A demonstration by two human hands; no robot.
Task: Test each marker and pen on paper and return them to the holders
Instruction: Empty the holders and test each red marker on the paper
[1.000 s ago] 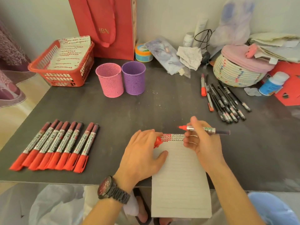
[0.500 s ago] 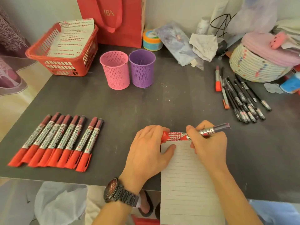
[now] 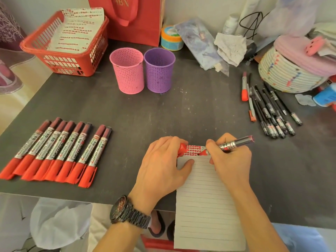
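A lined sheet of paper (image 3: 203, 202) hangs over the table's front edge, with rows of red marks along its top. My right hand (image 3: 230, 160) grips an uncapped red marker (image 3: 234, 143), its tip touching the paper at the marks. My left hand (image 3: 163, 166) lies on the paper's left side and holds the marker's red cap (image 3: 182, 150) in its fingers. Several capped red markers (image 3: 54, 151) lie in a row at the left. Several black pens (image 3: 272, 111) lie at the right. A pink holder (image 3: 127, 70) and a purple holder (image 3: 159, 70) stand behind, side by side.
A red basket (image 3: 63, 51) with marked paper sheets stands back left, a red bag (image 3: 134, 17) behind the holders. A woven basket (image 3: 285, 73) with a pink lid, a round tin (image 3: 171, 38), a plastic bag and crumpled paper crowd the back right.
My right hand brought the uncapped marker down from above the paper, and its tip now touches the top rows of red marks. The left hand stayed on the paper.
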